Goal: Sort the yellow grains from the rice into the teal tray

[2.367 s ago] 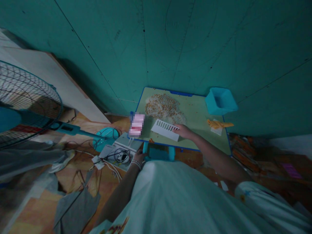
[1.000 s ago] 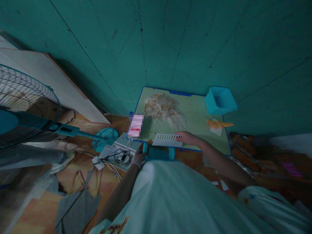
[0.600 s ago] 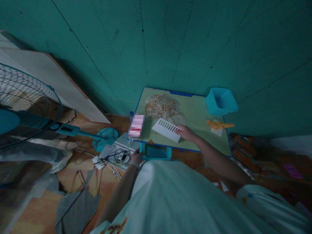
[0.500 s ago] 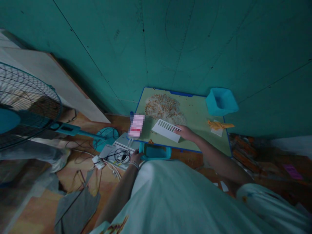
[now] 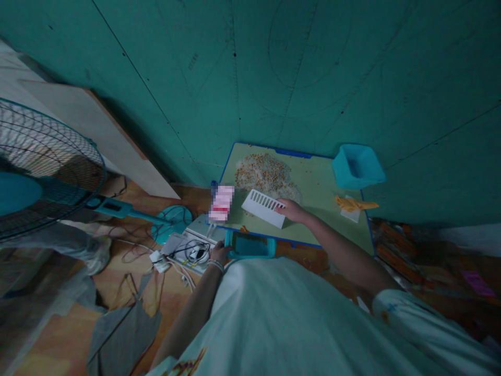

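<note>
My right hand (image 5: 290,209) is closed on the right end of a white slotted panel (image 5: 266,210), held tilted over the table near its front edge. Just behind the panel, a spread-out heap of brown kernels and pale grains (image 5: 264,171) covers part of the table (image 5: 313,190). With my left hand (image 5: 220,252) I grip the left end of a blue-green tub (image 5: 252,247), which sits against the front table edge, close to my body. A small orange scrap (image 5: 244,228) lies at the table edge above the tub.
At the table's right stand a blue bin (image 5: 358,168) and an orange cloth (image 5: 355,202) on a white piece. A blurred pink packet (image 5: 221,202) lies at the left corner. Left are a fan (image 5: 47,172), cables (image 5: 195,251) and a person's leg (image 5: 74,245); a green wall (image 5: 254,68) rises behind.
My right hand and the white slotted panel have shifted slightly left over the table. My left hand stays on the tub. The whole view has moved a little.
</note>
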Motion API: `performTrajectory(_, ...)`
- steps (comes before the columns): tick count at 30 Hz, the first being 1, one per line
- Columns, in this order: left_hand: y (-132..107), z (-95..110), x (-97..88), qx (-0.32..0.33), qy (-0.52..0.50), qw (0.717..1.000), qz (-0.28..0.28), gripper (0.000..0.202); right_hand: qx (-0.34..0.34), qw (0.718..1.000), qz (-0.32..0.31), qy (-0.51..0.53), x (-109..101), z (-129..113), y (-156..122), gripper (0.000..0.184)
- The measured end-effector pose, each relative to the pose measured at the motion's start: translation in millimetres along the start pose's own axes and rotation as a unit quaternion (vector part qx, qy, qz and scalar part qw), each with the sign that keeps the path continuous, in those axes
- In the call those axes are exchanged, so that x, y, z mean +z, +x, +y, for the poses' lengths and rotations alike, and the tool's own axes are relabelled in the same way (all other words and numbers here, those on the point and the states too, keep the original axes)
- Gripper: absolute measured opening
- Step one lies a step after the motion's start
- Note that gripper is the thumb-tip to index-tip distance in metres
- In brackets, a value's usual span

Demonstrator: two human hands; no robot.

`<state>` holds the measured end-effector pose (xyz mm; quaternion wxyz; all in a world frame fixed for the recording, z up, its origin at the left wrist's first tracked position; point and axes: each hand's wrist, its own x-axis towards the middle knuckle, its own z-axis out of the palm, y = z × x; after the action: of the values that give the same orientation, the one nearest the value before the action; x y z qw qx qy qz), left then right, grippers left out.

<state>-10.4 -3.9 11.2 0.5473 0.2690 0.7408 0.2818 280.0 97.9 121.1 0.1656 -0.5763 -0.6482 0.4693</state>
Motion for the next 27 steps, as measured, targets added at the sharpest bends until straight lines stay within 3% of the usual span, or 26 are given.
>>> performTrajectory(9,4.3,-1.8,0.1,-0.058,0.006,0.998,-0.028,0.026,0.002,1.0,-0.025,0.014,2.5,-2.3,5.5,0.017)
performTrajectory(27,8.3,1.5,-6.0,-0.036,-0.029,0.999,-0.012,0.024,-0.024,0.997,-0.061,-0.027,6.8,-3.9,5.6,0.021)
